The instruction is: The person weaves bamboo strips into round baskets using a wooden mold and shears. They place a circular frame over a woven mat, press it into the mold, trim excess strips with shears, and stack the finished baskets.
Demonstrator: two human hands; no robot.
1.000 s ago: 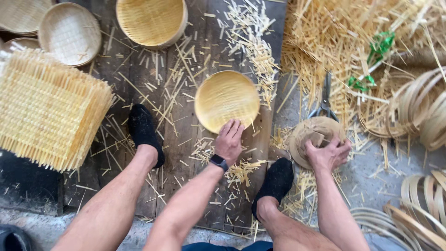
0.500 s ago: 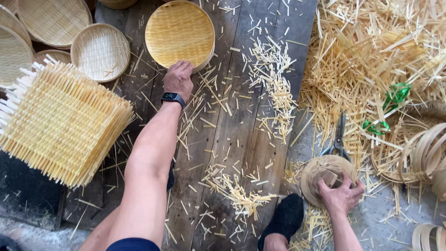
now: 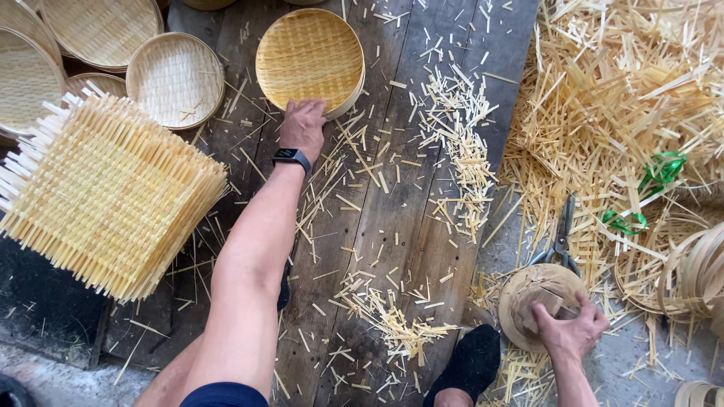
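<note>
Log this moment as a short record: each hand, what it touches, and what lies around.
left hand: fingers on the near rim of the round woven basket
right hand: resting on the round wooden block, grip unclear
scissors: just beyond the block
woven square mats: stacked at left
plank floor: strewn with bamboo offcuts

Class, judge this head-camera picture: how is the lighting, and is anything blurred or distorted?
Head view: soft, even daylight, faint shadows, no glare; left hand on the round woven tray and right hand on the wooden block are sharp; slight wide-angle stretch at the edges.
</note>
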